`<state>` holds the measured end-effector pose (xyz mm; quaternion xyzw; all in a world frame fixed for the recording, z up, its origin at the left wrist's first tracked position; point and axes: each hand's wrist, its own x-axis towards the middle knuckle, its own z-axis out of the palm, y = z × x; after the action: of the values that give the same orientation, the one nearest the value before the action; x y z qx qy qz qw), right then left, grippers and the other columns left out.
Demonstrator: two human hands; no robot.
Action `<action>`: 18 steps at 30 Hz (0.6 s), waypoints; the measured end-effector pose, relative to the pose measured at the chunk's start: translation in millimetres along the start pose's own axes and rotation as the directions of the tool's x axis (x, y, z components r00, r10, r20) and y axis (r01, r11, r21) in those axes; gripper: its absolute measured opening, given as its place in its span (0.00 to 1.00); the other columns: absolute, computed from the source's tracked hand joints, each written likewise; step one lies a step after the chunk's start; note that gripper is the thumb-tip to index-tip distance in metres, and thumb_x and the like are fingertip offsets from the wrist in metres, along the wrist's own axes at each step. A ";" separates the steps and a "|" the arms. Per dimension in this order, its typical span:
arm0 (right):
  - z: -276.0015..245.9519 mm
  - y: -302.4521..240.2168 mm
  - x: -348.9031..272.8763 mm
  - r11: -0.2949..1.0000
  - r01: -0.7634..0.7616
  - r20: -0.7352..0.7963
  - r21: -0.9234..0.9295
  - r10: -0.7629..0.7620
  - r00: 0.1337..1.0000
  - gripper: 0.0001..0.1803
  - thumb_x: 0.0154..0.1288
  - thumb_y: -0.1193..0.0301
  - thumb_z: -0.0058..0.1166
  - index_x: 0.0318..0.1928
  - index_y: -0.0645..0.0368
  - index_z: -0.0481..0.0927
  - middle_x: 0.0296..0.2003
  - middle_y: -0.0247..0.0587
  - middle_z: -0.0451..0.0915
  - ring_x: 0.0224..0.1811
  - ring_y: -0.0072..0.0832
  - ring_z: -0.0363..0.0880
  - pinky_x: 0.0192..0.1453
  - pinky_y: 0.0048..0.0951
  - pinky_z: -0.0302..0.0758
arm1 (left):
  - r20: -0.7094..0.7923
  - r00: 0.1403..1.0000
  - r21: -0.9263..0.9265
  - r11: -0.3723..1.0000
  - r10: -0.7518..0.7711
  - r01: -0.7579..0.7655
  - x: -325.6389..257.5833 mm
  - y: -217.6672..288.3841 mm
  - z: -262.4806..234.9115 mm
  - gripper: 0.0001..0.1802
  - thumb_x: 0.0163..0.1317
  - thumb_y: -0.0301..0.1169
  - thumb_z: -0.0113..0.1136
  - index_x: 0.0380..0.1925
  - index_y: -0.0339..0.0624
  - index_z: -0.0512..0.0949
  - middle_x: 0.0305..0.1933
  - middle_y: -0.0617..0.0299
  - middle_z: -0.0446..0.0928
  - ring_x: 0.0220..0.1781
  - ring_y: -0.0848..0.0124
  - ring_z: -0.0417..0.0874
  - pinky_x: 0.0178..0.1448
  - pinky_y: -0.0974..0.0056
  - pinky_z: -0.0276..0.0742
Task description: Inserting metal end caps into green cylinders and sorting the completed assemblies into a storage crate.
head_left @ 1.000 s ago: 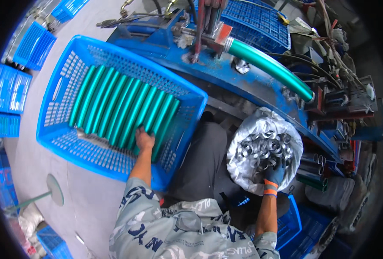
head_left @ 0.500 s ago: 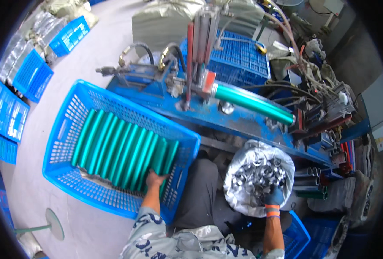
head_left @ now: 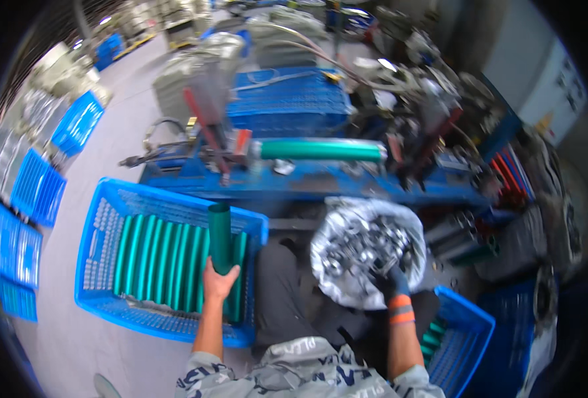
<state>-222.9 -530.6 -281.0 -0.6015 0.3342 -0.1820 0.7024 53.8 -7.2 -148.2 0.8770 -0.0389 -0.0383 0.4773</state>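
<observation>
My left hand point(head_left: 220, 282) is closed around the lower end of a green metal tube point(head_left: 220, 232), which stands raised and tilted above the others. Below it, several more green tubes point(head_left: 168, 262) lie side by side in a blue perforated crate point(head_left: 108, 189). My right hand point(head_left: 392, 284), in a dark glove with an orange cuff, reaches into a white sack point(head_left: 334, 288) full of shiny metal rings point(head_left: 363, 242). Its fingers are blurred and partly lost among the rings, so their grip is unclear. Another green tube point(head_left: 320, 150) lies across the blue machine point(head_left: 307, 182) ahead, held between its two ends.
A second blue crate point(head_left: 470, 331) with green tubes stands at my right. Bare metal tubes point(head_left: 450, 235) lie beyond the sack. Blue crates point(head_left: 35, 189) line the left side of the floor. Behind the machine stands a blue crate stack point(head_left: 287, 99), with hoses point(head_left: 307, 46) running above it.
My left hand has taken hold of a tube and lifted it partly out of the row. My right hand remains in the ring sack. The view has turned and shows more of the room.
</observation>
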 end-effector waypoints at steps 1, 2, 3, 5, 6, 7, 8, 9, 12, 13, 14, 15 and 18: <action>38.4 -29.8 -20.5 0.982 -0.140 0.226 0.130 0.108 0.968 0.36 0.77 0.59 0.72 0.79 0.56 0.78 0.76 0.42 0.79 0.78 0.42 0.78 0.75 0.47 0.83 | 0.037 0.997 0.136 0.988 0.065 -0.069 -6.6 26.8 -9.7 0.44 0.55 0.43 0.88 0.69 0.34 0.80 0.60 0.40 0.90 0.64 0.46 0.92 0.68 0.49 0.86; 64.0 -64.7 -39.3 0.676 -0.407 0.360 0.614 0.219 0.907 0.40 0.80 0.40 0.63 0.83 0.42 0.73 0.76 0.38 0.81 0.75 0.50 0.82 0.68 0.58 0.83 | 0.011 0.975 0.238 0.947 0.220 -0.216 -16.9 59.2 -3.3 0.43 0.55 0.42 0.87 0.68 0.35 0.80 0.60 0.40 0.90 0.63 0.44 0.92 0.66 0.48 0.87; 83.0 -102.6 -67.2 0.742 -0.313 0.373 0.593 0.091 0.923 0.41 0.79 0.40 0.63 0.83 0.43 0.74 0.77 0.39 0.80 0.78 0.50 0.79 0.70 0.61 0.82 | 0.010 0.928 0.331 0.874 0.373 -0.355 -31.7 92.2 5.2 0.41 0.55 0.40 0.85 0.68 0.36 0.81 0.59 0.40 0.90 0.62 0.42 0.92 0.65 0.47 0.88; 84.3 -93.9 -72.5 0.726 -0.311 0.380 0.613 0.074 0.922 0.44 0.76 0.39 0.67 0.82 0.48 0.75 0.76 0.39 0.82 0.77 0.52 0.81 0.67 0.59 0.86 | 0.237 0.906 0.329 0.848 0.351 -0.415 -57.4 172.0 18.1 0.39 0.56 0.37 0.83 0.68 0.39 0.81 0.60 0.42 0.90 0.61 0.41 0.92 0.64 0.45 0.88; 83.0 -107.1 -75.8 0.719 -0.285 0.396 0.634 0.015 0.918 0.43 0.77 0.41 0.68 0.80 0.54 0.77 0.73 0.41 0.84 0.72 0.47 0.85 0.68 0.55 0.87 | 0.318 0.871 0.334 0.816 0.374 -0.472 -63.6 189.5 27.5 0.38 0.55 0.35 0.82 0.68 0.43 0.82 0.60 0.46 0.90 0.59 0.43 0.92 0.63 0.46 0.88; 80.6 -121.4 -79.9 0.710 -0.257 0.411 0.655 -0.049 0.910 0.42 0.77 0.42 0.69 0.77 0.61 0.79 0.70 0.44 0.86 0.68 0.42 0.89 0.69 0.50 0.89 | 0.346 0.859 0.340 0.803 0.377 -0.489 -68.4 204.0 37.0 0.38 0.55 0.35 0.82 0.68 0.43 0.82 0.60 0.46 0.90 0.59 0.43 0.92 0.63 0.46 0.88; 61.7 -111.2 -73.9 0.896 -0.038 0.362 0.443 -0.140 0.921 0.45 0.73 0.42 0.73 0.76 0.64 0.79 0.68 0.45 0.87 0.67 0.42 0.89 0.68 0.47 0.91 | 0.415 0.794 0.322 0.745 0.444 -0.584 -74.5 219.2 46.6 0.39 0.54 0.35 0.83 0.68 0.43 0.82 0.60 0.47 0.90 0.58 0.44 0.93 0.63 0.47 0.89; 60.7 -153.3 -93.0 0.791 -0.089 0.438 0.605 -0.237 0.867 0.42 0.73 0.47 0.76 0.74 0.65 0.80 0.65 0.44 0.88 0.66 0.39 0.89 0.66 0.44 0.92 | 0.468 0.730 0.303 0.686 0.499 -0.662 -83.1 231.3 51.6 0.39 0.53 0.34 0.83 0.68 0.42 0.82 0.60 0.48 0.91 0.58 0.46 0.94 0.62 0.49 0.89; 48.5 -159.7 -111.1 0.666 -0.301 0.519 0.683 -0.153 0.841 0.32 0.76 0.61 0.75 0.72 0.64 0.81 0.62 0.42 0.89 0.66 0.34 0.89 0.64 0.39 0.92 | 0.542 0.687 0.307 0.646 0.485 -0.698 -102.5 252.9 46.6 0.37 0.53 0.31 0.82 0.66 0.45 0.84 0.54 0.51 0.90 0.53 0.48 0.93 0.57 0.49 0.89; 48.7 -167.9 -118.1 0.648 -0.310 0.496 0.696 -0.121 0.860 0.28 0.76 0.67 0.74 0.70 0.63 0.82 0.62 0.42 0.88 0.65 0.31 0.89 0.64 0.37 0.90 | 0.572 0.655 0.310 0.608 0.494 -0.731 -105.9 255.5 43.5 0.37 0.53 0.30 0.82 0.66 0.46 0.84 0.51 0.51 0.89 0.51 0.49 0.93 0.56 0.49 0.89; 47.7 -172.7 -124.5 0.633 -0.323 0.476 0.704 -0.083 0.876 0.25 0.75 0.73 0.73 0.69 0.62 0.83 0.62 0.41 0.88 0.64 0.29 0.88 0.64 0.36 0.89 | 0.571 0.659 0.312 0.614 0.489 -0.725 -111.1 255.6 41.5 0.37 0.53 0.30 0.82 0.66 0.46 0.84 0.51 0.51 0.89 0.51 0.49 0.93 0.56 0.49 0.89; 44.7 -168.7 -122.9 0.635 -0.329 0.481 0.698 -0.077 0.873 0.25 0.75 0.73 0.73 0.69 0.62 0.83 0.62 0.41 0.88 0.64 0.29 0.88 0.64 0.36 0.89 | 0.549 0.653 0.305 0.603 0.521 -0.737 -114.2 255.9 39.8 0.36 0.52 0.28 0.82 0.66 0.46 0.85 0.50 0.52 0.88 0.50 0.49 0.92 0.55 0.49 0.88; 43.4 -174.3 -126.8 0.894 0.364 0.392 0.260 -0.443 0.807 0.34 0.68 0.78 0.79 0.72 0.63 0.79 0.67 0.44 0.84 0.68 0.31 0.85 0.73 0.35 0.82 | 0.538 0.646 0.306 0.589 0.542 -0.748 -118.3 257.8 30.8 0.37 0.50 0.27 0.81 0.65 0.45 0.85 0.48 0.53 0.88 0.49 0.49 0.91 0.54 0.50 0.88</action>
<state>-257.5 -452.3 -78.4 -0.6210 0.0134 -0.2147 0.7537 -75.3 -160.0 55.2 0.8645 -0.4638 -0.0197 0.1926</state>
